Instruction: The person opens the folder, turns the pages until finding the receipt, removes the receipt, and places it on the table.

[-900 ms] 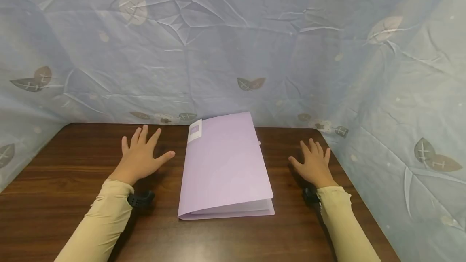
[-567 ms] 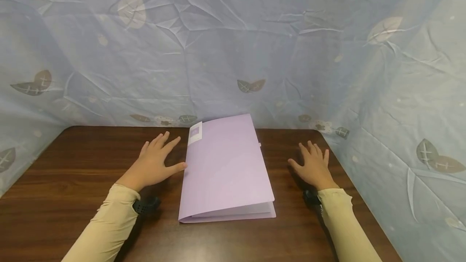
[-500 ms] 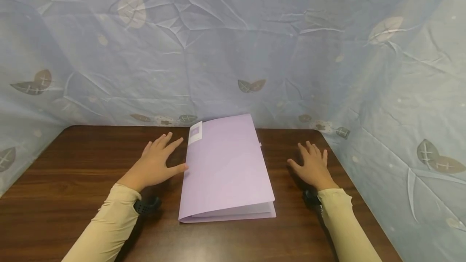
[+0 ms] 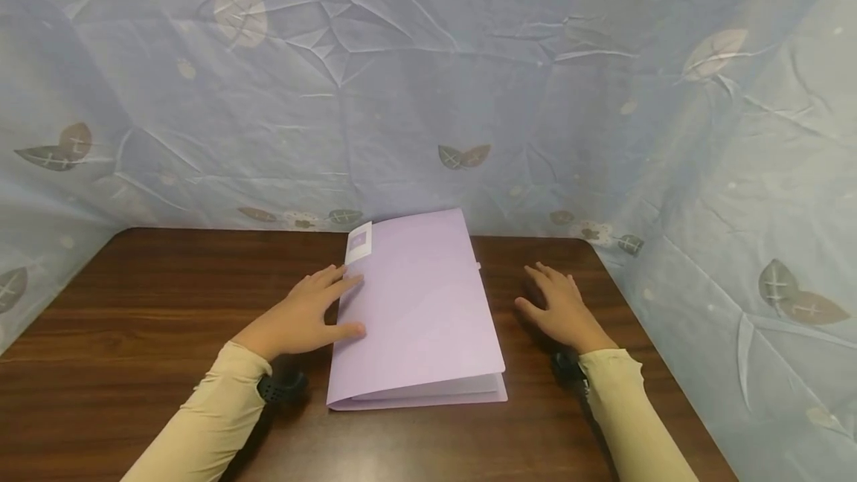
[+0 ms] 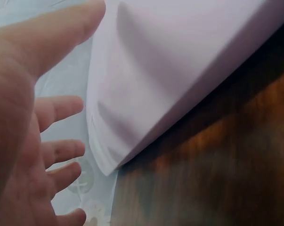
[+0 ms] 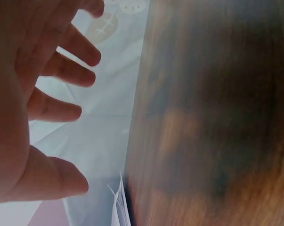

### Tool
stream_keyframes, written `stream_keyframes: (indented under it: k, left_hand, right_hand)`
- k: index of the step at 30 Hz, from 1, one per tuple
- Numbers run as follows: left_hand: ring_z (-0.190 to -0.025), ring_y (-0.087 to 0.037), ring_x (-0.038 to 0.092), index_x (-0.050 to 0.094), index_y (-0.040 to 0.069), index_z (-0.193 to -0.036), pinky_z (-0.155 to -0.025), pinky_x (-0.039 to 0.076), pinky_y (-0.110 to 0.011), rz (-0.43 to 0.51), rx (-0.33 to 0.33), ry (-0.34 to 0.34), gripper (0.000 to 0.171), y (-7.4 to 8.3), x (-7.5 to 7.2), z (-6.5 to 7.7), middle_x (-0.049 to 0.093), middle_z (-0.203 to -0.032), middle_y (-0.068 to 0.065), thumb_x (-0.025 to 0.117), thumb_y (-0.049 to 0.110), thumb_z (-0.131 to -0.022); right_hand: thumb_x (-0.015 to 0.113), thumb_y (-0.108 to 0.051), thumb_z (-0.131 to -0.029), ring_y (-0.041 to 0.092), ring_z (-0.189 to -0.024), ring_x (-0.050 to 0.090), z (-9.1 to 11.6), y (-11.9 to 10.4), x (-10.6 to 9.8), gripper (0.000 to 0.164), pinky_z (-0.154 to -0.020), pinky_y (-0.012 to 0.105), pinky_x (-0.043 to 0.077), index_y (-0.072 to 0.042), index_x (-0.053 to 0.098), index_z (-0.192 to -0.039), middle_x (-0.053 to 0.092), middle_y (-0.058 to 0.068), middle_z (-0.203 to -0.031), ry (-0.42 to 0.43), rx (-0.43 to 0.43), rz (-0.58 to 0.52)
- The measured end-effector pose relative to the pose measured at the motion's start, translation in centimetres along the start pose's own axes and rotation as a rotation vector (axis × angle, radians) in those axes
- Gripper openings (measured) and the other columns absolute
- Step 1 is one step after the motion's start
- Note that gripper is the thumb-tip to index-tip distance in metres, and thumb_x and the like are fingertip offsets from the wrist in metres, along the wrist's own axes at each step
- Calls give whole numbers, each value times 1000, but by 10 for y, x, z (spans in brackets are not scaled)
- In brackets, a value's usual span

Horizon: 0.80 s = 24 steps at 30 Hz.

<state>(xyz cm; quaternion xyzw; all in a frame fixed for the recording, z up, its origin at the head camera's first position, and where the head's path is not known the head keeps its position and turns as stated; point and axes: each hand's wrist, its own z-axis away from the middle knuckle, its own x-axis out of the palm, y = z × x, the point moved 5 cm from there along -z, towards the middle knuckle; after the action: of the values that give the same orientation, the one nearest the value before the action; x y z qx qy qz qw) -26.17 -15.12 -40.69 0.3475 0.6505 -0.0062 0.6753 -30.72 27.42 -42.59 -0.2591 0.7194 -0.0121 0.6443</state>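
Purple folder point(image 4: 418, 311), unmoved, both hands point(image 4: 297, 318) point(image 4: 564, 311) nearer

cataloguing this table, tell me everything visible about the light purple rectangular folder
The light purple rectangular folder, plastic-looking, lies closed on the dark brown wood-grain table, spine to the left. A white rectangular label with purple print sits at its far left corner; a small pale tab sticks out on the right. The front cover gapes at the near end, showing whitish inner sheets. The left hand is over its left side; whether it touches is unclear.
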Motion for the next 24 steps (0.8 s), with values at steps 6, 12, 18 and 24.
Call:
stream_keyframes:
  k: [6,12,18,24]
  left_hand:
    - [-153,-47,25,44,15,-158,-121,14,-68,18,12,-61,90,5,9,2,34,-163,-26,66,68,-89]
    - [-150,-52,28,44,16,-158,-118,22,-69,18,25,-68,90,8,10,2,33,-163,-27,68,68,-89]
    - [-149,-50,30,46,21,-157,-115,30,-68,21,35,-65,86,12,10,1,32,-164,-25,70,67,-88]
    - [-151,-47,30,52,23,-154,-117,31,-63,21,72,-83,77,19,16,-3,32,-165,-21,71,62,-90]
  right_hand:
    - [66,-41,-101,46,-149,32,2,-4,3,72,-121,70,10,0,41,-156,36,29,-160,-42,-12,-10]
    - [67,-38,-100,47,-148,34,4,-7,1,69,-120,70,11,0,44,-154,39,29,-158,-45,-21,-12]
    - [69,-36,-99,47,-147,36,2,-10,-1,68,-121,69,13,1,47,-152,41,29,-157,-45,-34,-6]
    - [69,-35,-99,48,-146,37,1,-7,2,68,-120,68,18,1,46,-152,41,30,-157,-60,-48,-21]
